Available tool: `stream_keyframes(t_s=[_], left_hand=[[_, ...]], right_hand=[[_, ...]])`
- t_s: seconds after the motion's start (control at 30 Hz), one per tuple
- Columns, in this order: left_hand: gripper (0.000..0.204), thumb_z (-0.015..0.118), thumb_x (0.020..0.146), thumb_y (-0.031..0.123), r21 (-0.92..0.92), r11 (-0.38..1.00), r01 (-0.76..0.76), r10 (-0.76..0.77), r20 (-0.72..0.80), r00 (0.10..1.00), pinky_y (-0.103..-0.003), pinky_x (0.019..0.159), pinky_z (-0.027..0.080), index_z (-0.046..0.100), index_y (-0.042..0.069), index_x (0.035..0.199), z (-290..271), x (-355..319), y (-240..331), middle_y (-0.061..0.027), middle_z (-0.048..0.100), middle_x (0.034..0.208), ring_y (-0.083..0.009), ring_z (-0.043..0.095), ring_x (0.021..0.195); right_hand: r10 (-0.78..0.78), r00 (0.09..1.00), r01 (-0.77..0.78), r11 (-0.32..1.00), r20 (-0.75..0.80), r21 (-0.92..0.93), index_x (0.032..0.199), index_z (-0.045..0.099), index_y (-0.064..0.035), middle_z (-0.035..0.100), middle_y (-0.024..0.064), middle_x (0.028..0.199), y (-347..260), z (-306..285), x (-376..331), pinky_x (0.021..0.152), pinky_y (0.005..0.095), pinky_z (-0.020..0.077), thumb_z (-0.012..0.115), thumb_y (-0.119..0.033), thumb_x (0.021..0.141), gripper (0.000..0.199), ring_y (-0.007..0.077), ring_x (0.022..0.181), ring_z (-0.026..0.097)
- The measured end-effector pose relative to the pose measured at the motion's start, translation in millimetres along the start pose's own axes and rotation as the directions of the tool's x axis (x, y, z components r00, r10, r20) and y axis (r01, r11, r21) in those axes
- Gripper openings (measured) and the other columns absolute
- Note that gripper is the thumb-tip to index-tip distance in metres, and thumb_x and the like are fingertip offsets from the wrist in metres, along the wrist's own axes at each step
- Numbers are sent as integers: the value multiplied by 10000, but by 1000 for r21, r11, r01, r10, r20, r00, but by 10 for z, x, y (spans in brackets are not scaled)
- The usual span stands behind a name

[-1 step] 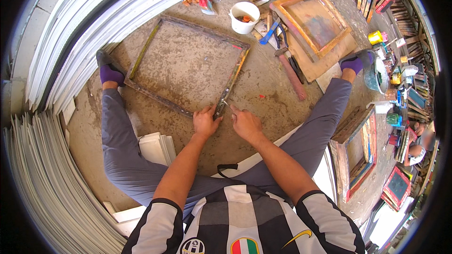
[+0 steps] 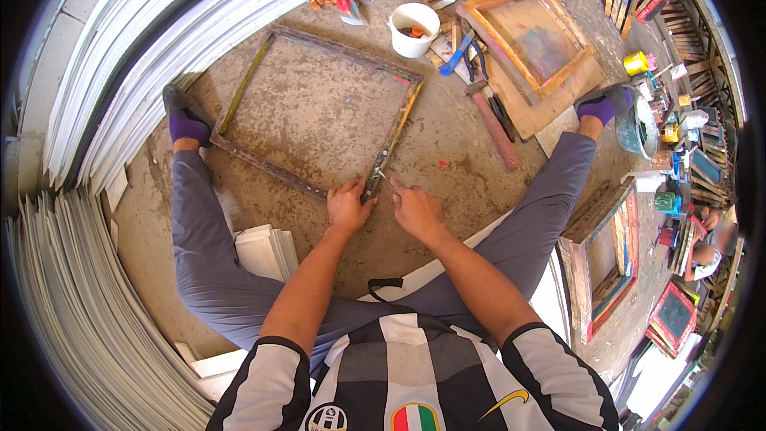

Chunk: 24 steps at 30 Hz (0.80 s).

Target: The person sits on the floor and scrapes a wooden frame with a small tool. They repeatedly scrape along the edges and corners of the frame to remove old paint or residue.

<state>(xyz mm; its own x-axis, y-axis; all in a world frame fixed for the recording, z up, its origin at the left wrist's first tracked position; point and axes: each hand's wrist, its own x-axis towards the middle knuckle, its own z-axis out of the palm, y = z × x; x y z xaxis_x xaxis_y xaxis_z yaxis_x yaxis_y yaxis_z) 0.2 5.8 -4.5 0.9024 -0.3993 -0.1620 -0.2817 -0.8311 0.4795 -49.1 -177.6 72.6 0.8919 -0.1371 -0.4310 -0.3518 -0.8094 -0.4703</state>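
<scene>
A worn, dark wooden frame (image 2: 275, 172), with no panel in it, lies on the concrete floor between my legs. My left hand (image 2: 349, 206) is closed on its near corner, thumb along the right-hand bar. Just right of that corner, my right hand (image 2: 419, 211) is closed on a thin metal tool (image 2: 384, 175), whose light tip touches the bar. My right fingers cover most of the tool, so its exact kind is hidden. Yellow, orange and red paint stains mark the frame's side bars.
Beyond my right hand lie a hammer (image 2: 495, 128), pliers (image 2: 479, 60) and a blue-handled tool (image 2: 458, 54). A white bucket (image 2: 414, 30) stands near an orange-edged frame (image 2: 550, 80). White sheets (image 2: 199, 0) are stacked at left. A person (image 2: 706, 259) is at far right.
</scene>
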Motion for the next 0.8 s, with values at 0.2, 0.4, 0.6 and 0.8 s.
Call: stream_keyframes(t_s=[0.2,0.4,0.6,0.8], left_hand=[[607,821,784,333,-3,1000,-3,3,-6,1000,-437,975,436,668,82,1315,7,-4,-15,-100,695,1124,-291,669,1053],[593,815,792,334,2,1000,-5,5,-22,1000,-439,992,426,670,85,1311,26,-13,-17,-116,693,1147,-299,664,1072],[595,814,794,338,13,1000,-10,11,-38,999,-431,986,427,671,84,1312,9,-12,0,-113,696,1125,-297,665,1063],[597,814,793,336,1,1000,1,-1,-25,1000,-431,973,432,671,88,1317,10,-9,-3,-109,697,1104,-295,667,1057]], right_hand=[[10,999,-11,1000,44,8,1388,611,-179,710,237,1004,2,-30,18,817,531,560,553,-240,975,421,422,934,700],[14,997,-16,999,73,33,1417,585,-154,716,243,1028,-14,-75,9,834,534,557,551,-235,988,439,427,973,701],[13,998,-16,998,61,56,1422,584,-162,718,245,1028,15,-45,21,839,534,554,547,-239,991,439,425,979,700],[18,997,-23,998,78,57,1424,583,-169,718,243,1032,17,-41,39,837,531,555,544,-240,993,438,420,979,702]])
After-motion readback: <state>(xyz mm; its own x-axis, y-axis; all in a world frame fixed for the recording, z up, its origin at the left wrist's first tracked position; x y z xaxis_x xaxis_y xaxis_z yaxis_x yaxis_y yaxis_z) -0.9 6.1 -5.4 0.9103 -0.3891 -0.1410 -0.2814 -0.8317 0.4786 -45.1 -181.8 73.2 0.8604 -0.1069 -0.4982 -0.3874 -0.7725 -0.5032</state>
